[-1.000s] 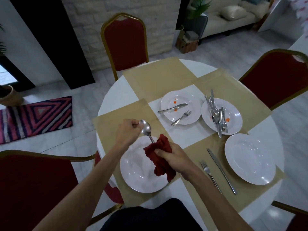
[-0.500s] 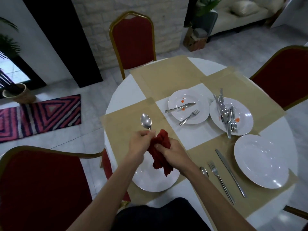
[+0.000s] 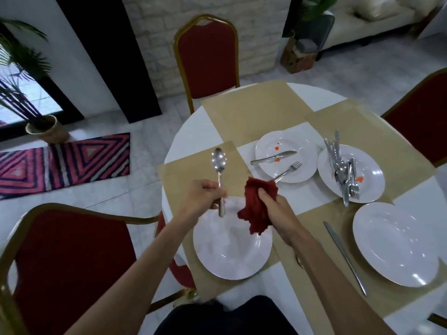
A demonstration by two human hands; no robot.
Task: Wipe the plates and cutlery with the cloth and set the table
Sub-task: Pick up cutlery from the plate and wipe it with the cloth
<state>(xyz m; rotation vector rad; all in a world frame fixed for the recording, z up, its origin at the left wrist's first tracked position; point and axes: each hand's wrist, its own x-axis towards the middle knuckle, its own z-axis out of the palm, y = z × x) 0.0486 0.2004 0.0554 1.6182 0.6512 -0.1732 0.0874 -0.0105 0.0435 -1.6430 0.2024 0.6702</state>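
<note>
Looking down from the head camera, we see our left hand (image 3: 202, 195) pinching the lower handle of a spoon (image 3: 219, 175), fingers closed around it, the bowl pointing up and away from us over the tan placemat (image 3: 183, 172). Our right hand (image 3: 274, 209) is clenched on a bunched dark red cloth (image 3: 256, 209), which hangs just right of the spoon handle without touching it. Both hands hover above the near white plate (image 3: 232, 257), which sits clean on the placemat at the table's near left edge.

Further back, a second plate (image 3: 302, 146) carries small red smears, with a knife (image 3: 273, 157) lying across it and a fork (image 3: 289, 170) resting on its near rim, the fork's handle end hidden behind the cloth. To its right, a third plate (image 3: 370, 175) holds a pile of cutlery (image 3: 343, 170) and a red smear. Nearest on the right, a fourth plate (image 3: 396, 245) lies clean, with a table knife (image 3: 346, 257) just to its left on the mat. Red chairs (image 3: 208, 54) ring the round white table (image 3: 193, 131).
</note>
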